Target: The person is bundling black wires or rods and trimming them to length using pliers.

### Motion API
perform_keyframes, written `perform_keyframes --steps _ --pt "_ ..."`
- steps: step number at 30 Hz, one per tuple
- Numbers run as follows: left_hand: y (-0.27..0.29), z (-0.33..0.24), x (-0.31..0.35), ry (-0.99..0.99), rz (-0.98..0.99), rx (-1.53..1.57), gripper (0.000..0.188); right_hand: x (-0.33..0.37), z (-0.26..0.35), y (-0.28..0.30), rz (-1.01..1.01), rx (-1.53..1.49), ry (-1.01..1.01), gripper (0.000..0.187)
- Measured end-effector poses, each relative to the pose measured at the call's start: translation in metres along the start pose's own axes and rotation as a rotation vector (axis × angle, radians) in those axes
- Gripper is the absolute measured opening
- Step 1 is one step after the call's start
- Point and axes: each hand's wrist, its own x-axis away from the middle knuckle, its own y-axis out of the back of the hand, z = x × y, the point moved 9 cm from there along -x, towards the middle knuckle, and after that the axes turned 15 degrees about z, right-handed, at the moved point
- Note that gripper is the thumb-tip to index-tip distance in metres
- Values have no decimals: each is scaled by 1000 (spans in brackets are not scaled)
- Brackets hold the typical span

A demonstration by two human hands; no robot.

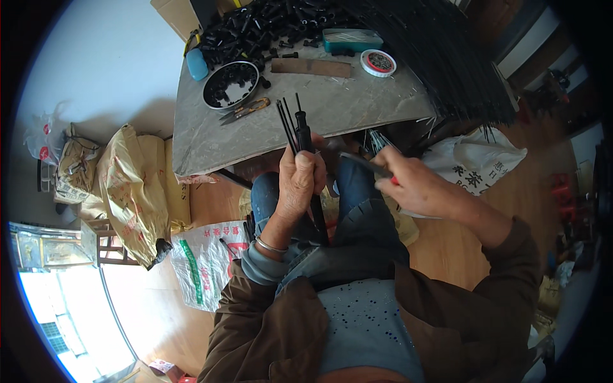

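My left hand is closed around several thin black rods and a thicker black tubular piece with a narrow tip. These stand up toward the table edge, and a dark length continues below my fist between my knees. In my closed right hand is a slim, dark hand tool with a bit of red at its grip. Motion blurs its front end, which points at my left hand without clear contact; its exact kind cannot be made out.
On the grey table are a bowl of small black parts, scissors, a brown strip, a teal box, a round tin and heaped black fittings. Long black rods overhang the right side. Sacks stand left.
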Motion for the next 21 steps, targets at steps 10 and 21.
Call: perform_keyframes --steps 10,21 --pt "13 18 7 93 -123 69 48 29 60 35 -647 651 398 45" --pt "16 14 2 80 -219 14 38 11 18 3 -535 314 275 48"
